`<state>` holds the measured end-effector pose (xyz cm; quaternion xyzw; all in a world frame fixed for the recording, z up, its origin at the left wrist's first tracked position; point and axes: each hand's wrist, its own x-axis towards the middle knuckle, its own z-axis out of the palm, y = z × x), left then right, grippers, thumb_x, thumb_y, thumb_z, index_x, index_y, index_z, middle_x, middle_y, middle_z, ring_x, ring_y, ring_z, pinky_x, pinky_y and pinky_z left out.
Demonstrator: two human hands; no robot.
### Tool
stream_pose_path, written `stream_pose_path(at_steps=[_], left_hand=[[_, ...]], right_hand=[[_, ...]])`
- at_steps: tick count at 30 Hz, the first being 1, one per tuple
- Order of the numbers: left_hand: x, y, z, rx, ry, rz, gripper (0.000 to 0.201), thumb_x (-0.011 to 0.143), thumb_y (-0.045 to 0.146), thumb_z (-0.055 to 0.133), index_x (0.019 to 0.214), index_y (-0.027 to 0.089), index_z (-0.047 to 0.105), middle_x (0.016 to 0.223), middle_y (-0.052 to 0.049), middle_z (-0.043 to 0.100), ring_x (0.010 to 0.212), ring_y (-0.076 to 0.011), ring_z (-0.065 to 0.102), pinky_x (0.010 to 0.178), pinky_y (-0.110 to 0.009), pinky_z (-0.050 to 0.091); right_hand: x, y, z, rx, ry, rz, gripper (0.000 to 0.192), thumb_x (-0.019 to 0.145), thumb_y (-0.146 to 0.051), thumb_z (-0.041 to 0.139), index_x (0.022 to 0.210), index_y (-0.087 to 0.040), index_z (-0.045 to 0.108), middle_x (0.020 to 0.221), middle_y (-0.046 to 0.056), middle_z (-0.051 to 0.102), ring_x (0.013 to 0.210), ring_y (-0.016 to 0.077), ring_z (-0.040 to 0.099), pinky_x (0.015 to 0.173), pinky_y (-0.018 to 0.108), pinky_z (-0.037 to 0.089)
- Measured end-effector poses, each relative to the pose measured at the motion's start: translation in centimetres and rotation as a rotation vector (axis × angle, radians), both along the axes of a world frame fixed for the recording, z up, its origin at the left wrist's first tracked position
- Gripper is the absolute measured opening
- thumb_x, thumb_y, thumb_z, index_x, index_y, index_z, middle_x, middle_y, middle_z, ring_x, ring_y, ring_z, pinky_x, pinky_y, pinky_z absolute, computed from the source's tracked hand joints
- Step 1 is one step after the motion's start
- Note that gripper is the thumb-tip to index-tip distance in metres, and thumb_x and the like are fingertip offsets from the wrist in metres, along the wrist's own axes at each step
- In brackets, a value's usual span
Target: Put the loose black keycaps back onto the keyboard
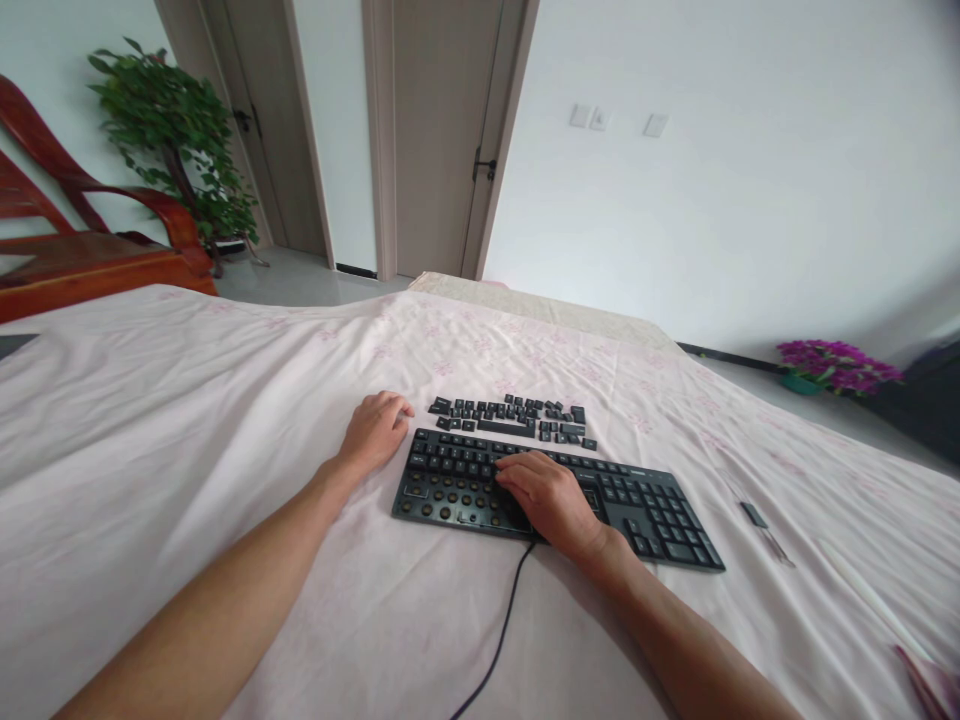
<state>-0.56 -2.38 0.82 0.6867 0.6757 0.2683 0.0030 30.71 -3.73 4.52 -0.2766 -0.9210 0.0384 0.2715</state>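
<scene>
A black keyboard (622, 515) lies on the cloth-covered surface, its lower left rows stripped of keycaps so that round key seats (446, 513) show. My right hand (551, 495) rests over the middle of it, fingers pressed together at the edge of the capped rows; whatever is under the fingertips is hidden. Off the keyboard's upper left corner, my left hand (376, 430) lies on the cloth with fingers slightly bent and apart, holding nothing. Loose black keycaps (491, 410) sit in rough rows behind the keyboard, with a loose space bar (507, 428) among them.
To the right of the keyboard lies a small dark tool with wire loops (754, 516). A black cable (504, 632) runs from the keyboard toward me. The pink-patterned cloth (300, 400) has folds. A wooden chair (105, 235) and a plant (169, 130) stand at the far left.
</scene>
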Motion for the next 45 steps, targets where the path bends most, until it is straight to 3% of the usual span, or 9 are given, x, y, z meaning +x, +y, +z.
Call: stream_pose_path(at_steps=[6,13,29,37,45], left_hand=[[-0.01,0.03,0.00,-0.013,0.002,0.004,0.021,0.082,0.016,0.051,0.094,0.024,0.065,0.112,-0.005,0.065,0.107,-0.0234,0.056,0.099,-0.038,0.042],[-0.04,0.01,-0.05,-0.008,0.003,0.002,0.020,0.082,0.017,0.051,0.094,0.025,0.065,0.111,-0.005,0.065,0.106,-0.0240,0.056,0.097,-0.039,0.043],[0.06,-0.12,0.31,-0.022,-0.011,0.006,0.020,0.083,0.018,0.050,0.095,0.024,0.065,0.112,-0.005,0.064,0.106,-0.0240,0.055,0.097,-0.038,0.042],[0.00,-0.03,-0.06,-0.006,-0.007,0.010,0.020,0.083,0.018,0.051,0.094,0.024,0.065,0.112,-0.005,0.064,0.107,-0.0240,0.055,0.097,-0.038,0.041],[-0.04,0.01,-0.05,-0.009,-0.006,0.003,0.019,0.083,0.018,0.051,0.094,0.024,0.066,0.112,-0.005,0.064,0.107,-0.0237,0.054,0.096,-0.037,0.042]], right_hand=[[-0.11,0.04,0.01,-0.029,0.045,0.001,0.015,0.092,-0.016,0.059,0.090,-0.022,0.072,0.098,0.006,0.073,0.090,0.0196,0.067,0.081,0.033,0.057],[-0.33,0.13,-0.04,-0.222,0.344,-0.063,0.010,0.085,-0.014,0.068,0.084,-0.023,0.072,0.091,0.005,0.071,0.086,0.0198,0.068,0.079,0.034,0.058],[-0.65,0.13,-0.51,-0.139,0.259,-0.069,0.012,0.083,-0.013,0.071,0.085,-0.024,0.075,0.088,0.003,0.075,0.085,0.0206,0.065,0.079,0.036,0.054],[-0.34,0.34,-0.35,-0.100,0.145,-0.029,0.014,0.090,-0.017,0.064,0.093,-0.024,0.076,0.093,0.004,0.074,0.087,0.0200,0.062,0.079,0.034,0.052],[-0.36,0.31,-0.24,-0.077,0.142,-0.017,0.016,0.091,-0.017,0.061,0.089,-0.023,0.075,0.089,0.005,0.072,0.085,0.0198,0.060,0.077,0.033,0.051]])
